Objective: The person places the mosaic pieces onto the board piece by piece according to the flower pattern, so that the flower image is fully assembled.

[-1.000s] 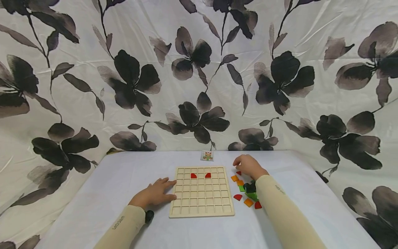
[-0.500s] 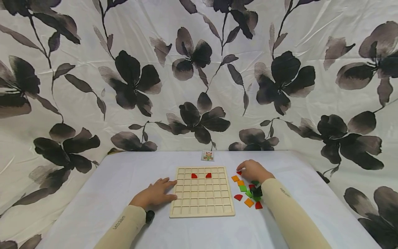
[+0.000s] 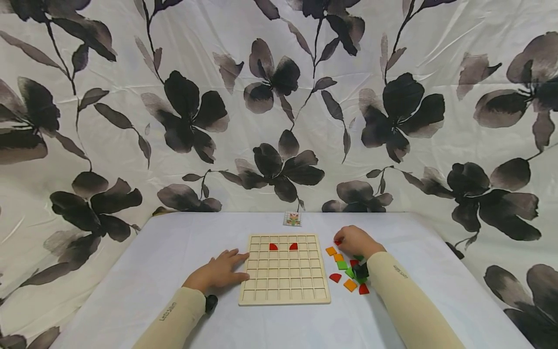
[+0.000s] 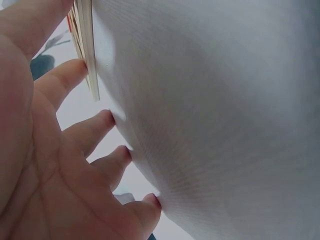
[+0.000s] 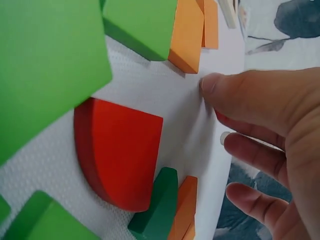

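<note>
My left hand [image 3: 215,272] lies spread at the left edge of a wooden grid board [image 3: 285,296], its thumb and index finger touching that edge. The left wrist view shows the other fingertips [image 4: 125,152] on the white cloth beside the board [image 4: 90,50]. Two red quarter-circle blocks [image 3: 273,247] sit in cells of an upper row. To the right of the board, my right hand [image 3: 359,241] pinches a red block [image 3: 337,243] between thumb and index finger. In the right wrist view the thumb hides most of this red block [image 5: 221,118].
Loose blocks lie right of the board: orange squares [image 3: 350,285], light green pieces [image 3: 342,265], red quarter-circles [image 5: 125,150] and a dark green piece [image 5: 157,210]. A small card with a coloured pattern [image 3: 292,219] lies behind the board. Floral fabric [image 3: 270,165] hangs behind the table.
My right hand has moved right and slightly nearer, and its fingertips have come down onto the far red block. The left hand stays at the board's edge.
</note>
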`<state>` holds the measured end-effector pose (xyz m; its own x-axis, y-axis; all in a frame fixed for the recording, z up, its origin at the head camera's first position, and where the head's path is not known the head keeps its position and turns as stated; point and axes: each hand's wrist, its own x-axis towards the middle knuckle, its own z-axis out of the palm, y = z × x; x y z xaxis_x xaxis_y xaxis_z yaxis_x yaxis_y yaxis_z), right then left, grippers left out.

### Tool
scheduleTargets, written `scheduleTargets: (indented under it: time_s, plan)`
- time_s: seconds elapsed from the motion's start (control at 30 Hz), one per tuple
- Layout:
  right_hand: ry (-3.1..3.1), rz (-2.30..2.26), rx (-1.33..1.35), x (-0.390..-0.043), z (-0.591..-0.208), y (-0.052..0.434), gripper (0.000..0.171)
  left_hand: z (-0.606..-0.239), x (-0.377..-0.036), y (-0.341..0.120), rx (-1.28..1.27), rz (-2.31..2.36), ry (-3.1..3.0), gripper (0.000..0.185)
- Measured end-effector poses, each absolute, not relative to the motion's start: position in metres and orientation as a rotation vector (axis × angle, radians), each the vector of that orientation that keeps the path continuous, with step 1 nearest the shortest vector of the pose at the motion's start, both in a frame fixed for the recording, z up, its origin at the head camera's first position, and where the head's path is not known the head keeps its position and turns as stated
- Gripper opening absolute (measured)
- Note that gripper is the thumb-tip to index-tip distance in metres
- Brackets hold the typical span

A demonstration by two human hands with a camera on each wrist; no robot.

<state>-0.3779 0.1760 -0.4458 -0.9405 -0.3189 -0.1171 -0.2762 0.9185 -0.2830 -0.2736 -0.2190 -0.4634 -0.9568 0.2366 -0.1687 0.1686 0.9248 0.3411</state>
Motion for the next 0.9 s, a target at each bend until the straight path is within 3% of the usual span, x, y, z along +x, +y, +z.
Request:
scheduleTargets:
  time_s: [0.67, 0.9]
  plan:
    - [2.947, -0.455, -0.622, -0.371, -0.428, 0.126, 0.026, -0.46, -0.271, -0.218, 0.311, 0.505, 2.87, 0.073]
    - [2.987, -0.436, -0.806, -0.37, -0.425, 0.106, 0.025, -0.459, -0.272, -0.217, 0.296, 0.497, 2.869, 0.072]
